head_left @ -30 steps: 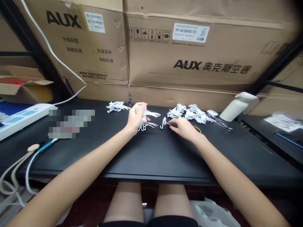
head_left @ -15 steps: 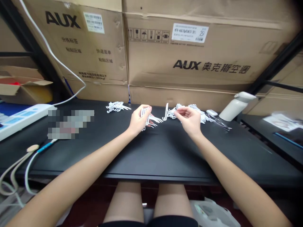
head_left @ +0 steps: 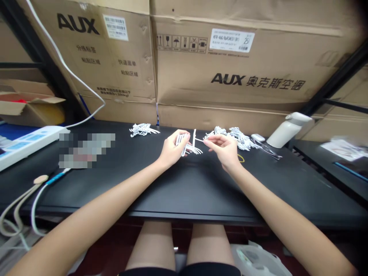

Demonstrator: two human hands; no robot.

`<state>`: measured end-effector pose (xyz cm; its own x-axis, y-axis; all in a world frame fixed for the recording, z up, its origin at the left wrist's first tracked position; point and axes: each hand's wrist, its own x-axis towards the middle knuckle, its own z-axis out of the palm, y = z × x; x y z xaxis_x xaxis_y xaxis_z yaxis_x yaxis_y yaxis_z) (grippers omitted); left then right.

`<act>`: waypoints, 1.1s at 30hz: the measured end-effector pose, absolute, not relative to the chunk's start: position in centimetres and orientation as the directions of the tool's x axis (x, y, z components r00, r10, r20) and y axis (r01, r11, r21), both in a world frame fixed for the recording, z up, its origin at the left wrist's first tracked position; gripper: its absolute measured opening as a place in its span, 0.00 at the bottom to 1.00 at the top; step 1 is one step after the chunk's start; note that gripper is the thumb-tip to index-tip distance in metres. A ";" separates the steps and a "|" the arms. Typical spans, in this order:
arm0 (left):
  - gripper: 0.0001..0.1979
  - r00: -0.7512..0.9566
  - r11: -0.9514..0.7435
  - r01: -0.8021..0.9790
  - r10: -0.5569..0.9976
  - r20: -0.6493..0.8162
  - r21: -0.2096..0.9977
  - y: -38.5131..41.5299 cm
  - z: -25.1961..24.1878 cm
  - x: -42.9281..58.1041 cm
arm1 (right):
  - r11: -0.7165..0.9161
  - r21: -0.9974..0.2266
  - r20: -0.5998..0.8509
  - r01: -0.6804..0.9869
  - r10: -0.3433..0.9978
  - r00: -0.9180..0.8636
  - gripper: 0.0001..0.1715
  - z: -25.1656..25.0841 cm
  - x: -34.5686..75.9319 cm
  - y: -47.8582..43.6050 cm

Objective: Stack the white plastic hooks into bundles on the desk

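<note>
White wire hooks, L to R: 1 pile (head_left: 140, 129), back of desk (head_left: 184, 191); 1 bunch (head_left: 192, 148) in L hand (head_left: 175, 148), qty unclear (overlapping); 1 single hook (head_left: 194, 137) in R hand (head_left: 222, 147); 2 heaps (head_left: 243, 141) behind R hand, adjoining, qty unclear.

Hands: 2. L curled round bunch, thumb on top, wire ends pointing R. R pinching single hook by its stem, thumb + fingertips.

Chgs vs. 0.5 s ago: pile unmoved; L hand slightly further R; R hand w/ single hook further L, hook now by bunch's wire ends (contact: can't tell). 1 yellow band (head_left: 243, 158), then hidden by R hand, now shows beside R wrist.

Surroundings, L to R: 1 open carton (head_left: 11, 107); 1 white power strip (head_left: 31, 143); 1 item (head_left: 92, 150), pixelated, unident.; AUX cardboard (head_left: 184, 84), 2 printed panels, behind desk; 1 sm. white case (head_left: 258, 137); 1 pr. glasses (head_left: 276, 156); 1 white bottle (head_left: 284, 132).

In the way: L fingers hide part of bunch; R hand covers part of heaps.
</note>
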<state>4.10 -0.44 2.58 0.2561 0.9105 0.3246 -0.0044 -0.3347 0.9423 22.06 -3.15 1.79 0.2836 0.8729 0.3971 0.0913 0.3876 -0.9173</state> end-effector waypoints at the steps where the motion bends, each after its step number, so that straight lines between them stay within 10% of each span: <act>1: 0.18 0.255 -0.340 -0.005 0.909 0.330 0.940 -0.4 2.5 4.1 | 0.376 -0.923 0.382 0.078 0.882 0.277 0.16 1.7 21.9 -3.2; 33: 0.18 0.297 -0.307 -0.019 0.907 0.298 0.952 -0.2 2.2 4.0 | 0.346 -0.938 0.347 0.029 0.936 0.056 0.17 0.8 20.6 -3.8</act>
<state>4.03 -0.16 2.20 0.2971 0.9071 0.2984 -0.0187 -0.3069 0.9516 20.60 -3.80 0.79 0.0557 0.9362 0.3469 0.0295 0.3458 -0.9379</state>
